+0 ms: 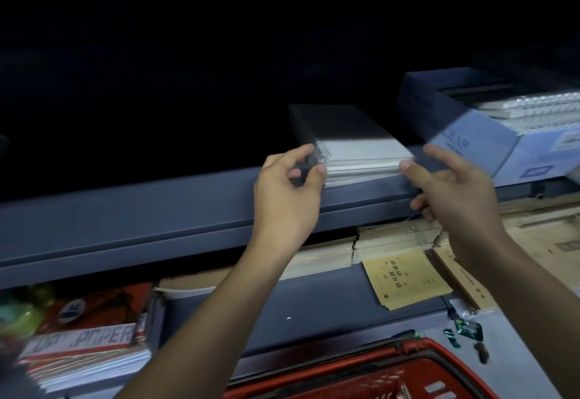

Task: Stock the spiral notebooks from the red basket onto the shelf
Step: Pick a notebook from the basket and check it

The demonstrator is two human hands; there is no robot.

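One notebook stack [361, 147] sits on the shelf [157, 210] between the hands, left hand [288, 191] pinching its coil, right hand [455, 185] loosely touching; what remains in the red basket [361, 376] below is unclear.

The stack of spiral notebooks [354, 147] lies at the front edge of the shelf [157, 210], between the two hands. The left hand [282, 200] holds its spiral side in its fingers [304, 152]. The right hand [461, 197] touches the opposite front corner with its thumb. Just right of the right fingers [439, 152], a box [464, 134] on the same shelf holds more notebooks. Below the fingers, a booklet [408, 276] lies on the lower shelf [298, 304], with a pile of paper packs [88, 345] to its left. The basket [408, 358] sits lowest.
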